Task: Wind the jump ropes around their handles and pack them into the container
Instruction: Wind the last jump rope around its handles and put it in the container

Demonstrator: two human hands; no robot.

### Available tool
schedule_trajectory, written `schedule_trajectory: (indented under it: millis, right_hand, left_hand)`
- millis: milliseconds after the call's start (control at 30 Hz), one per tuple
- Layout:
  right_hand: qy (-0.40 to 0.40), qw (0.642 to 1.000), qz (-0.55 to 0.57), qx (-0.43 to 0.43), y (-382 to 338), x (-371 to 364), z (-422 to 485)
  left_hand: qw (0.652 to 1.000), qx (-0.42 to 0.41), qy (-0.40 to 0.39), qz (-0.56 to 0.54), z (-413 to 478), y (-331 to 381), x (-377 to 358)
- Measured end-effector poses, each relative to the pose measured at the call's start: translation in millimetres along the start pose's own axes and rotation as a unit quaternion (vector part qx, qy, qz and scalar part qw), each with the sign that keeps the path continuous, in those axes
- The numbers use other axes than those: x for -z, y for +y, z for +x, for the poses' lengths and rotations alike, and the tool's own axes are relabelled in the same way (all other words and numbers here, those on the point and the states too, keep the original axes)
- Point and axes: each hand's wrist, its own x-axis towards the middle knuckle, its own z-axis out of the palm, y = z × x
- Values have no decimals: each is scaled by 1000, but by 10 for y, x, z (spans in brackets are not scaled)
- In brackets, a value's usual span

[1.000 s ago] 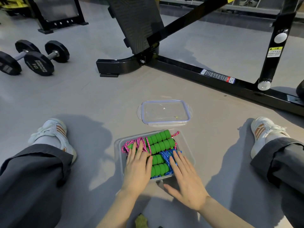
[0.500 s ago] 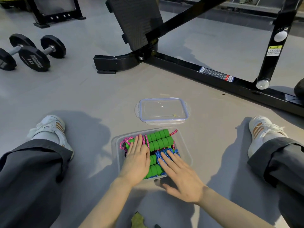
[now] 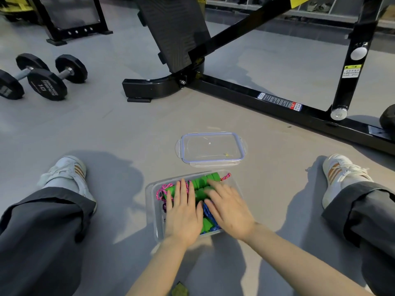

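A clear plastic container [image 3: 150, 201] stands on the grey floor between my legs. Inside lie green ribbed foam handles [image 3: 203, 181] wound with a pink rope [image 3: 161, 189] and a blue rope [image 3: 208, 212]. My left hand [image 3: 182, 212] lies flat on the left half of the bundle, fingers straight, pressing down. My right hand [image 3: 229, 207] lies flat over the right half, its fingers reaching across the green handles. Much of the ropes is hidden under both palms.
The container's clear lid [image 3: 211, 149] with a blue seal lies just beyond it. A black gym machine frame [image 3: 267, 99] crosses the floor behind. Dumbbells [image 3: 46, 79] sit far left. My legs and white shoes [image 3: 64, 176] flank the container.
My right hand has slid forward and left, further onto the green handles. My left hand stays pressed on the bundle. The view has shifted slightly.
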Motion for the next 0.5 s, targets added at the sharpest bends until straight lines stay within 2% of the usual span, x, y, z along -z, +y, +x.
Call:
schedule_trajectory:
  millis: [67,100,167,367,500]
  right_hand:
    - [-27,999,-10,-21,-5,-29,207]
    - [-73,997,-9,-23,12,-58,262]
    - [-123,992,-12,-11,70,-123,280]
    - [-94,992,2,-85,58,-280,112]
    - [-98,988,14,-116,74,-304,142]
  left_hand:
    - [1000,-20,-12,-13,2,-9,-4]
    - [1000,-25,-7,-15,-12,-30,-12]
    - [999,-36,27,-6,-28,-46,-34]
    - [998,10,57,-33,-7,-61,-69]
    - [996,-27,76,-26,61,-86,-133]
